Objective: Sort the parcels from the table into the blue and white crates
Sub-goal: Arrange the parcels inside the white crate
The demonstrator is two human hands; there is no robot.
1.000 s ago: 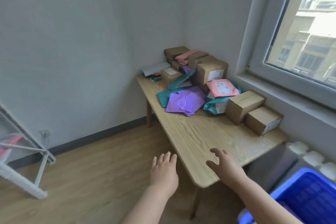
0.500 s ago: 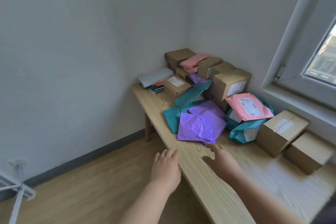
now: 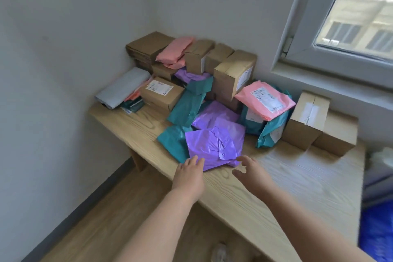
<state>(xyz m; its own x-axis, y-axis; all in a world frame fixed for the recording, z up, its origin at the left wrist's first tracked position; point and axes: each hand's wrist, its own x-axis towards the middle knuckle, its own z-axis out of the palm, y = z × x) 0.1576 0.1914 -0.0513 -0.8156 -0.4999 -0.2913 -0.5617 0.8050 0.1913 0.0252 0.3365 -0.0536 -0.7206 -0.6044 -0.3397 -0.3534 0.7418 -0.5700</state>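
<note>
Purple parcel (image 3: pixel 212 147): flat on the table (image 3: pixel 297 181), nearest of everything on it.
Left hand (image 3: pixel 189 173): fingers straight, tips touching the purple parcel's near-left corner, gripping nothing.
Right hand (image 3: pixel 253 173): fingers spread, loosely bent, empty, just beside its near-right corner.
Change: both hands have advanced from the table's edge to this parcel; a first pick looks imminent.
Beyond it: teal bags (image 3: pixel 187 106), pink bags (image 3: pixel 265 100), cardboard boxes (image 3: pixel 234 74), all unsorted.

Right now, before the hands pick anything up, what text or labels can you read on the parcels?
Nothing can be read; all labels are blurred.
Front pink mailer: white shipping label, unreadable.
Small box: top label, unreadable.
Tall box: side label, unreadable.
Teal mailer beneath the pink one: label, unreadable.
</note>
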